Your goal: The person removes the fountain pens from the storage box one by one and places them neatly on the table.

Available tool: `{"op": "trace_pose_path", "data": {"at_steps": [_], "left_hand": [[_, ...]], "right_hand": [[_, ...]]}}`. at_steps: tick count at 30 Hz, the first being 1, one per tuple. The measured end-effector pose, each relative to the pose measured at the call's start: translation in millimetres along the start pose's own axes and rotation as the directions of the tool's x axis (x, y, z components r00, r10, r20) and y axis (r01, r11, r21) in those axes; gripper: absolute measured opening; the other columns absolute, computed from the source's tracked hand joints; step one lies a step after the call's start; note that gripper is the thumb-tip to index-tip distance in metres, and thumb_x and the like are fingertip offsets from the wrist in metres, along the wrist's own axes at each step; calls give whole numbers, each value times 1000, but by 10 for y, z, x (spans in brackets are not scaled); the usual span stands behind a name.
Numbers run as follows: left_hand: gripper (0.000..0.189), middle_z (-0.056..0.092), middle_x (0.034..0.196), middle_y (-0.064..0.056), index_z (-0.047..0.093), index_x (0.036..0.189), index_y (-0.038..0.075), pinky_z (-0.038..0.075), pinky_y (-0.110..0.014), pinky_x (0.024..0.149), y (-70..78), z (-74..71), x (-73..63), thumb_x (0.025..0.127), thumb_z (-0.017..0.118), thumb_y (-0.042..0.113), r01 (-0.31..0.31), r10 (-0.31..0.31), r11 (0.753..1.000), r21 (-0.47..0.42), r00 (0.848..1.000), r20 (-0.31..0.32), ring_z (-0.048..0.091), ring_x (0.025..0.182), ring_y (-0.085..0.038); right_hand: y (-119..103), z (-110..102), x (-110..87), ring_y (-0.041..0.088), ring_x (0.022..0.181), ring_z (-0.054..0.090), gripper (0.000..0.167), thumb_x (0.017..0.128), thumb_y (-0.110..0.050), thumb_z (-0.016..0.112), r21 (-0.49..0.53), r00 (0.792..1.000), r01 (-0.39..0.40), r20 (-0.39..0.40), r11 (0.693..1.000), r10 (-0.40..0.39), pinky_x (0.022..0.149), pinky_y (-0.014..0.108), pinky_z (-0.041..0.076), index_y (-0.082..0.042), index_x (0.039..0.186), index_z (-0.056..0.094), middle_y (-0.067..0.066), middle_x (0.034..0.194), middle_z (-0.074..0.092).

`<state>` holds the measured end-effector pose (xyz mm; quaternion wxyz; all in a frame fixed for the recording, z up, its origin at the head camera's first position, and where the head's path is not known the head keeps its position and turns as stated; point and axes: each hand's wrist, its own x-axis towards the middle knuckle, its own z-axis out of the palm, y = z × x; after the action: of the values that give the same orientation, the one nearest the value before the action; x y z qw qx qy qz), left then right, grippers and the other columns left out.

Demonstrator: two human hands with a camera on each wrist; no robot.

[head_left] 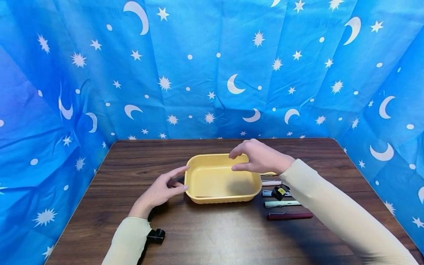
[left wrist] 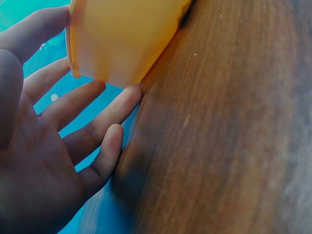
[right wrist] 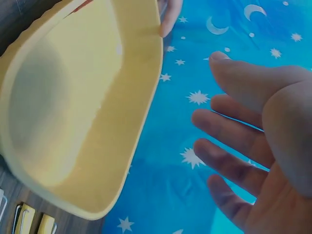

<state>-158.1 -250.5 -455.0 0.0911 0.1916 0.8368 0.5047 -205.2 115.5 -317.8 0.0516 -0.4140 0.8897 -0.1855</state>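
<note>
A yellow tray [head_left: 212,200] sits on the table with its open side up. At its left end my left hand [head_left: 161,188] has its fingers spread, and its fingertips [left wrist: 130,92] touch the tray's outer wall. Over the tray's right part hovers my right hand [head_left: 258,156], fingers loosely bent, with nothing in its grasp. In the right wrist view the right fingers [right wrist: 229,156] stand apart from the tray's rim [right wrist: 146,124]. A thin red strip [right wrist: 82,7] shows inside the tray by one wall; most of it is hidden.
Right of the tray several clip pens lie in a column: yellow [head_left: 269,173], whitish [head_left: 271,183], bluish [head_left: 266,193], mint green [head_left: 281,203] and dark red [head_left: 289,216]. My right forearm partly covers them. A blue star-and-moon cloth [head_left: 205,73] hangs round the wooden table [head_left: 212,235].
</note>
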Motion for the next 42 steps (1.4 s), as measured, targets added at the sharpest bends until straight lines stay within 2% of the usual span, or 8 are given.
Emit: {"op": "trace_pose_path", "data": {"at_steps": [7, 10, 16, 22, 30, 36, 39, 42], "left_hand": [[69, 47, 160, -19, 45, 161, 17, 55, -29, 90, -16, 2, -9, 100, 75, 28, 4, -4, 1000, 8, 1000, -5, 72, 105, -20], [69, 48, 160, -17, 46, 161, 19, 55, -29, 90, -12, 8, -15, 99, 76, 29, 17, -17, 1000, 6, 1000, -11, 72, 104, -19], [69, 48, 161, -14, 46, 161, 21, 55, -29, 90, -8, 15, -6, 100, 76, 30, 16, -16, 1000, 2, 1000, -4, 72, 105, -18], [69, 47, 161, -15, 45, 161, 19, 56, -29, 89, -7, 8, -2, 100, 75, 28, 6, -6, 1000, 0, 1000, -5, 72, 105, -20], [69, 46, 162, -15, 45, 161, 19, 56, -29, 88, -1, 15, -3, 100, 75, 28, 9, -9, 1000, -13, 1000, 3, 72, 106, -20], [69, 47, 161, -16, 45, 161, 20, 57, -29, 88, 6, 14, -2, 100, 75, 28, 7, -7, 1000, -14, 1000, 2, 72, 106, -20], [68, 47, 161, -18, 45, 161, 18, 57, -29, 87, 4, 12, -4, 100, 75, 27, 1, -1, 1000, -20, 1000, 2, 72, 106, -21], [67, 47, 161, -18, 46, 161, 18, 56, -29, 88, -2, 8, -6, 101, 74, 27, 3, -3, 1000, -16, 1000, -2, 71, 106, -21]], "right_hand": [[36, 45, 247, 26, 114, 71, 43, 95, -35, 80, 37, 991, 4, 135, 999, -9, 97, 43, 58, -9, 129, 76, 8, 126, 76], [49, 65, 347, 28, 112, 73, 43, 96, -34, 79, 49, 981, 11, 193, 999, -21, 97, 42, 58, -7, 128, 75, 10, 124, 76], [32, 145, 516, 20, 108, 74, 41, 96, -33, 80, 68, 954, -11, 300, 998, -10, 94, 37, 58, -7, 127, 76, 10, 121, 77], [17, 301, 638, 15, 105, 74, 38, 94, -25, 82, 78, 906, -43, 423, 996, 6, 95, 34, 58, -5, 125, 76, 8, 116, 79], [31, 502, 667, 16, 106, 75, 34, 92, -13, 83, 121, 838, -101, 545, 987, 19, 97, 32, 56, -5, 124, 76, 5, 112, 80], [53, 636, 630, 12, 107, 74, 36, 88, -10, 86, 91, 788, -162, 612, 983, 73, 100, 33, 55, -12, 123, 78, -2, 106, 81], [71, 694, 622, 8, 103, 73, 32, 87, -8, 87, 65, 771, -153, 632, 986, 78, 99, 32, 55, -15, 117, 80, -7, 101, 80], [83, 742, 635, 5, 95, 70, 24, 86, -5, 86, 40, 761, -89, 647, 995, 43, 93, 28, 55, -15, 107, 81, -8, 97, 79]]}}
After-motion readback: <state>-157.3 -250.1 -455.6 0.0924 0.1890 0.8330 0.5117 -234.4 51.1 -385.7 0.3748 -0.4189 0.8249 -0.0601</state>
